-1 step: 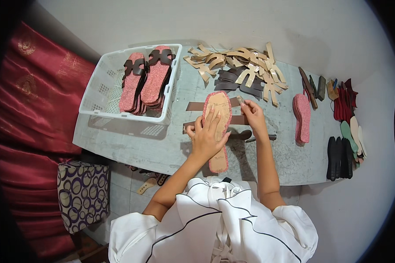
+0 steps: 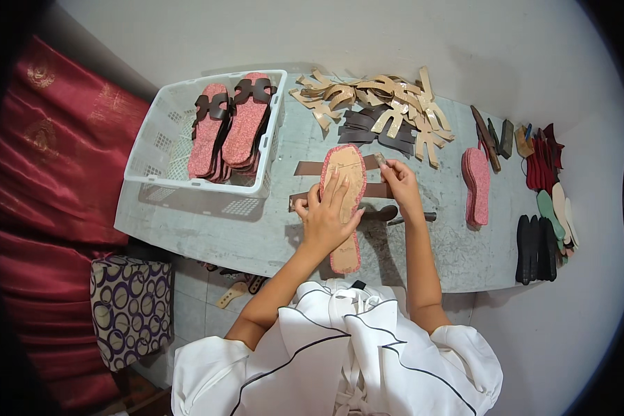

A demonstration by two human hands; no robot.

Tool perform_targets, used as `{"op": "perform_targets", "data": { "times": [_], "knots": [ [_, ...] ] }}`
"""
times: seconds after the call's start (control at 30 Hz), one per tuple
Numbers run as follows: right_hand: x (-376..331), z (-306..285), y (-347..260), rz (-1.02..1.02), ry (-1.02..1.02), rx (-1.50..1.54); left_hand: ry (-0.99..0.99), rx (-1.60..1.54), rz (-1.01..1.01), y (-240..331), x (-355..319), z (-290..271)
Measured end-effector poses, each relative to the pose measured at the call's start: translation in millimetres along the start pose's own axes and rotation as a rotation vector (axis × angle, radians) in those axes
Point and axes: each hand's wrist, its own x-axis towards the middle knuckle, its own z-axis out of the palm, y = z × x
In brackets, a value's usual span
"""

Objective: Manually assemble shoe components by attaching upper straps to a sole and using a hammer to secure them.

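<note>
1. Head view, centre of the table: a pink-edged sandal sole lies lengthwise, tan face up, toe far, heel near and jutting past the table's near edge. It rests across two brown straps laid crosswise under it.
2. Left hand: flat on the middle of the sole, fingers spread and pointing far, pressing it down.
3. Right hand: at the sole's right edge near the toe, thumb and fingers pinched on the end of the far strap where it comes out from under the sole. What exactly sits between the fingertips is too small to tell.
4. Step in hand, as I judge it: fitting a strap to the sole, one hand pinning, the other drawing the strap end up or over.
5. Next move likely calls for steady pressure from the left hand so the sole does not slide, and an even pull by the right to keep the strap square across.
6. Left, far: white plastic basket holding a stack of finished sandals, pink soles with brown uppers.
7. Far centre: a heap of gold cut uppers, with dark brown ones just near of them.
8. Right: a stack of bare pink soles; further right, dark, green and red pieces at the table's end.
</note>
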Motion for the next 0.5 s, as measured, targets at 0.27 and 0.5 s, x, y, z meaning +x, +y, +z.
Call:
{"op": "perform_targets", "data": {
  "times": [0.27, 0.5],
  "knots": [
    [-13, 0, 2, 0.086, 0.075, 0.022, -0.024, -0.020, 0.044, -8, -1, -2],
    [-13, 3, -15, -0.024, 0.187, -0.218, 0.019, 0.015, 0.108, -11, 2, 1]
  ]
}}
